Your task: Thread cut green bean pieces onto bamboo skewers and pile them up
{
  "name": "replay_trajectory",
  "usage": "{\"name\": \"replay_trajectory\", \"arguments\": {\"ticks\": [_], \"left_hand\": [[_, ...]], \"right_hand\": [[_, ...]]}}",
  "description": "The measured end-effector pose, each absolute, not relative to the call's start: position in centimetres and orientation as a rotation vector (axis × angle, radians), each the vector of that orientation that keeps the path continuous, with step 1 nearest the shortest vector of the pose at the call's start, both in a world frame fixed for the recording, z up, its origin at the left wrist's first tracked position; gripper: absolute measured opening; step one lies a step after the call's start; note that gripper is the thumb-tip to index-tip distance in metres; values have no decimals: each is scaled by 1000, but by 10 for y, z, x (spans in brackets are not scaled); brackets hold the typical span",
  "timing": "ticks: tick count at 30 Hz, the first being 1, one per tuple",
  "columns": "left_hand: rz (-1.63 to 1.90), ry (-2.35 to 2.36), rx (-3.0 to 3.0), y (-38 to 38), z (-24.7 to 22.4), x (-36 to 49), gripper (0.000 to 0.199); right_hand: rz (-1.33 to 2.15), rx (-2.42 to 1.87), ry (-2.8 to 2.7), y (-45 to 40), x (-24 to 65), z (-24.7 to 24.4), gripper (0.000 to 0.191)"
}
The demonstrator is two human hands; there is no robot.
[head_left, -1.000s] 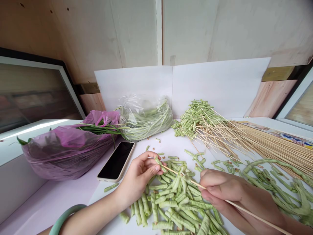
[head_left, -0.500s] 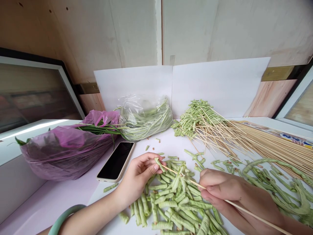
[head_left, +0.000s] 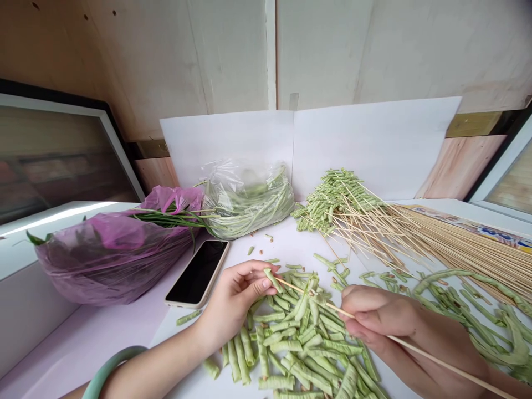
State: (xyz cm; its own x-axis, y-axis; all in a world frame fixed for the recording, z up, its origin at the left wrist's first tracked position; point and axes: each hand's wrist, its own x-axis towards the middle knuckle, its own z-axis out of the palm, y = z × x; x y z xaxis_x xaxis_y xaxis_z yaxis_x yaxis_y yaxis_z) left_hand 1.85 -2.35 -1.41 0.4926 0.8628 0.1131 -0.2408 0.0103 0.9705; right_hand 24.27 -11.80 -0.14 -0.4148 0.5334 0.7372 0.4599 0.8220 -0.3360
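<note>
My left hand [head_left: 238,293] pinches a short piece of green bean [head_left: 272,279] between thumb and fingers. A thin wooden skewer [head_left: 432,363] slants across the front, its far end at that bean piece. My right hand [head_left: 399,332] is closed round the skewer's middle, and the rest of the stick runs past the palm to the lower right. Some bean pieces [head_left: 311,295] sit partway along the skewer, between my hands. Beneath both hands spreads a pile of cut green bean pieces [head_left: 286,346] on white paper.
Skewered beans [head_left: 338,191] are heaped at the back, beside a bundle of bare skewers [head_left: 465,244]. Long beans [head_left: 477,310] lie at right. A clear bag of beans [head_left: 249,205], a purple bag [head_left: 112,260] and a phone [head_left: 197,274] stand to the left.
My right hand has shifted very slightly to the right along with the skewer. My left hand and the bean piece stay almost in place.
</note>
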Motion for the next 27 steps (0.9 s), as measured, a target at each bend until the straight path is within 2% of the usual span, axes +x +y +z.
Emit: {"name": "replay_trajectory", "arguments": {"ticks": [4,22,27], "left_hand": [[969,633,1254,-23,-11,20,23],[976,652,1251,-22,-13,20,25],[977,655,1240,-22,-12,21,25]], "right_hand": [[99,-853,-2142,-120,244,1,25],[137,-683,-2114,-115,241,0,36],[72,-797,-2155,-115,238,7,23]]}}
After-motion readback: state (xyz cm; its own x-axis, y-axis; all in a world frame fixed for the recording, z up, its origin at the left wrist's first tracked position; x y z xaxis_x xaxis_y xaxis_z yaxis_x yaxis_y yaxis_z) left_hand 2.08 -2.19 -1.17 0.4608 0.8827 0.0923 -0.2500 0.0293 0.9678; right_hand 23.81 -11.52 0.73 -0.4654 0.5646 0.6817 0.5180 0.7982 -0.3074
